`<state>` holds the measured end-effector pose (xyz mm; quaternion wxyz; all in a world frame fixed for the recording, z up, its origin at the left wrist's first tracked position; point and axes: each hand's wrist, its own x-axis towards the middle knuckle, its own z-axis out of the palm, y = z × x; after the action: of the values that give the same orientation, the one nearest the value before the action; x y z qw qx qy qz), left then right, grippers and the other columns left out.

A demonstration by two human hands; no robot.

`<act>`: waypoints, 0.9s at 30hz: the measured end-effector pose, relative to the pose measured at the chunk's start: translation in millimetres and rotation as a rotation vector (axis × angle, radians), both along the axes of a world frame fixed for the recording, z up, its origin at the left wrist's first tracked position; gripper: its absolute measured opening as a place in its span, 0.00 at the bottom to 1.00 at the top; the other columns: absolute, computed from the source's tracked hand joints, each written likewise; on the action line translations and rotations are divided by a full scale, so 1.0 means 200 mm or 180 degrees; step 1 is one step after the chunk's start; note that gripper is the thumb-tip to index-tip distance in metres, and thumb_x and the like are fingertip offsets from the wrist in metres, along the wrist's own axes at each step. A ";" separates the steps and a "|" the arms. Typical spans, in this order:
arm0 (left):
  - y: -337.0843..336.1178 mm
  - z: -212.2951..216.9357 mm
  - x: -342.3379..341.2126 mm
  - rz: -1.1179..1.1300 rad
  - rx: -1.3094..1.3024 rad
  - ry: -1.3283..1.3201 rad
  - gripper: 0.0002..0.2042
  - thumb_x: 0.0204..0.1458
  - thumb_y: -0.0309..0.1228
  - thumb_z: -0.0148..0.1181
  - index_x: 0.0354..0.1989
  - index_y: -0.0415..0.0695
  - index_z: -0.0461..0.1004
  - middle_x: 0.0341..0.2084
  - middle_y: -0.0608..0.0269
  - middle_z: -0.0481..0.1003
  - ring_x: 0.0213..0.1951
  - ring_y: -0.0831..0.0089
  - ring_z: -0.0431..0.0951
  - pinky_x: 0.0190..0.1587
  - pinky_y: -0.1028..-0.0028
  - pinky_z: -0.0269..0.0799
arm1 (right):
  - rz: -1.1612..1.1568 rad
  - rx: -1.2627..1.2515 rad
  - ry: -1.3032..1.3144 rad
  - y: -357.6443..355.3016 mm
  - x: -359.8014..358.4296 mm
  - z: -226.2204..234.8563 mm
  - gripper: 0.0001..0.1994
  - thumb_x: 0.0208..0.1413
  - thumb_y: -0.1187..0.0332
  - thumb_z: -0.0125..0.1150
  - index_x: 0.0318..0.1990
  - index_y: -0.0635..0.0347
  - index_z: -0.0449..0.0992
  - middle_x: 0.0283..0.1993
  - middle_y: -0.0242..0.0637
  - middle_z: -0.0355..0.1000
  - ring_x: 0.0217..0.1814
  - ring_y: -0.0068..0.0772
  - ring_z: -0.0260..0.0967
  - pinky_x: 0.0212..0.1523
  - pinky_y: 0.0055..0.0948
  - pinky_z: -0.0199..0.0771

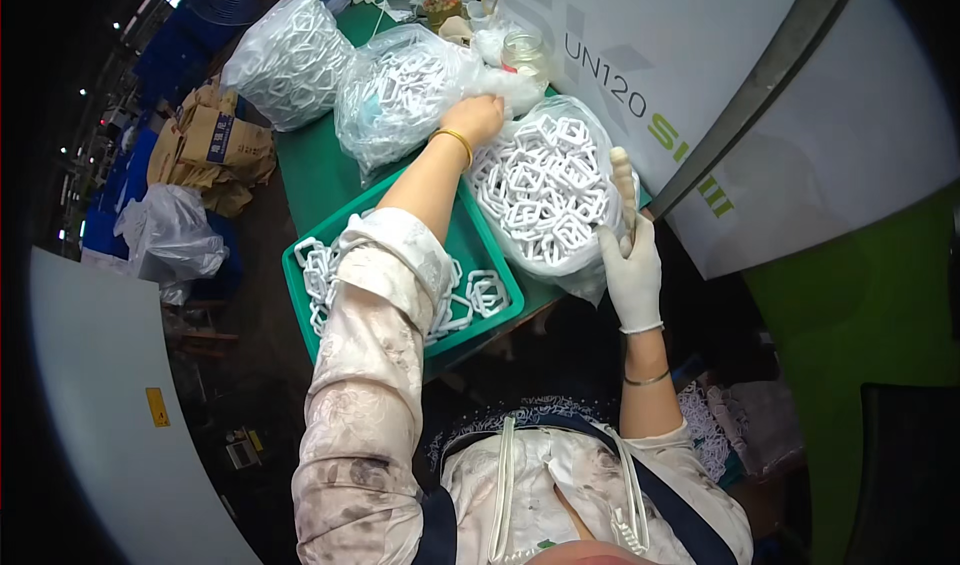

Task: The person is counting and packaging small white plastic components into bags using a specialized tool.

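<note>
My left hand (pixel 474 121), bare with a yellow bangle at the wrist, reaches over the table. It is closed at the crumpled plastic between two bags, its fingertips partly hidden. Right of it stands an open clear plastic bag (pixel 552 190) full of white angular ring-shaped pieces. On that bag's right side, my right hand (pixel 634 273) wears a white glove. Thumb and fingers close around the lower end of a beige ribbed stick (pixel 622 180), beside the bag's rim. Below my left forearm, a green tray (pixel 505 265) holds more white pieces.
Another clear bag of white pieces (pixel 400 80) and a tall filled bag (pixel 295 60) stand on the green tabletop (pixel 310 180). Behind them are a glass jar (pixel 525 53) and small containers. A slanted metal bar (pixel 750 95) crosses a white panel at right. Brown sacks (pixel 215 140) lie left.
</note>
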<state>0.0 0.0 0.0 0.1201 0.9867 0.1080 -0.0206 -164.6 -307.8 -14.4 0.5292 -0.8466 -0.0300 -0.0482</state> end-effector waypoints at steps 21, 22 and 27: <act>0.04 0.02 -0.30 -0.0692 0.0236 -0.0110 0.26 0.61 0.51 0.53 0.54 0.41 0.79 0.48 0.44 0.81 0.49 0.48 0.81 0.55 0.55 0.74 | -0.0226 -0.0400 0.0137 0.12 0.04 -0.08 0.37 0.54 0.54 0.69 0.65 0.69 0.64 0.55 0.54 0.75 0.59 0.50 0.74 0.61 0.41 0.71; 0.04 -0.02 -0.30 -0.0576 0.0156 -0.0093 0.23 0.61 0.49 0.55 0.52 0.42 0.79 0.47 0.44 0.81 0.49 0.47 0.81 0.54 0.54 0.75 | -0.0151 -0.0264 0.0348 0.13 0.06 -0.12 0.38 0.53 0.53 0.70 0.65 0.69 0.64 0.54 0.54 0.75 0.59 0.51 0.74 0.61 0.41 0.71; -0.03 0.05 -0.27 0.0029 -0.0548 -0.0557 0.18 0.62 0.43 0.53 0.47 0.41 0.80 0.45 0.44 0.81 0.49 0.44 0.80 0.51 0.50 0.75 | -0.0058 0.0480 0.0302 0.07 0.16 -0.17 0.25 0.58 0.60 0.64 0.57 0.71 0.73 0.53 0.56 0.76 0.54 0.48 0.76 0.57 0.37 0.72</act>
<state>-53.2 -5.0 10.6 0.2133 0.9702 0.0995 0.0570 -131.6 -294.0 -47.8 0.5918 -0.8059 0.0066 -0.0150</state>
